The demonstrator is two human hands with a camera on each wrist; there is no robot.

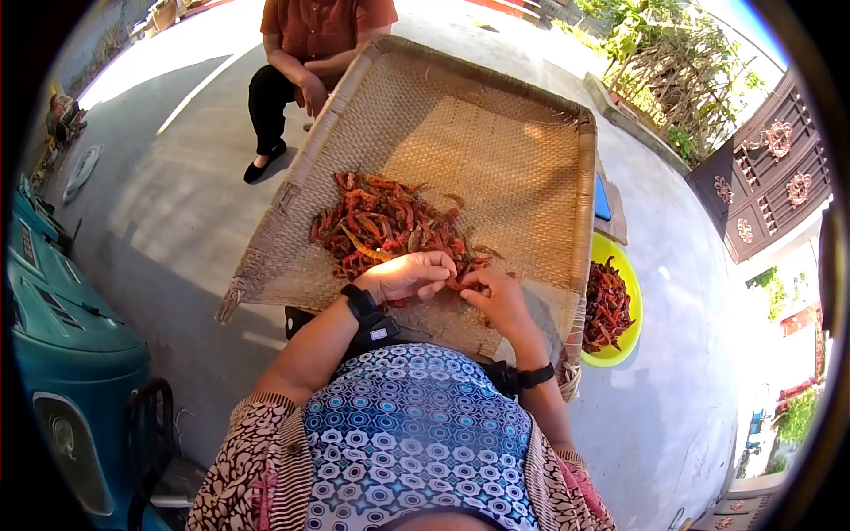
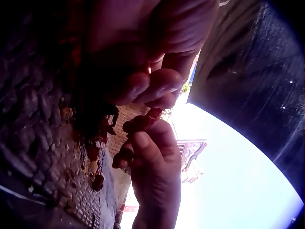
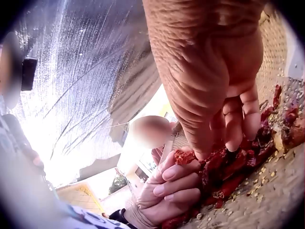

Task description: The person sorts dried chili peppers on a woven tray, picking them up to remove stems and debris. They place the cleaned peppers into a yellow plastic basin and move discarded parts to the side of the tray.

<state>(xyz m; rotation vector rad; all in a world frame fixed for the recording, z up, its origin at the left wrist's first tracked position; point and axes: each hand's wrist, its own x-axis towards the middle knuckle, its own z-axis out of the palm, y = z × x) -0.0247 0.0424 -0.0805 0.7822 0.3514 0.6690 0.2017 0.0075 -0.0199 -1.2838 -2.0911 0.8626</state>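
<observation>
Dried red peppers (image 1: 381,212) lie heaped on a woven tray (image 1: 522,150), a yellowish one (image 1: 361,244) among them. At the heap's near edge, my left hand (image 1: 409,276) and right hand (image 1: 503,305) meet fingertip to fingertip over a small red pepper (image 1: 455,282). In the left wrist view, my left hand (image 2: 167,43) and right hand (image 2: 155,167) both pinch this pepper (image 2: 153,114). The right wrist view shows the pepper (image 3: 184,156) between my left hand (image 3: 167,193) and right hand (image 3: 205,81), with more red peppers (image 3: 228,167) beside them.
A yellow-green basin (image 1: 630,327) of dried peppers stands right of the tray, near a blue object (image 1: 602,198). Beyond the tray's far left edge is another person (image 1: 323,44). A teal machine (image 1: 75,354) and a dark chair frame (image 1: 150,442) are at left.
</observation>
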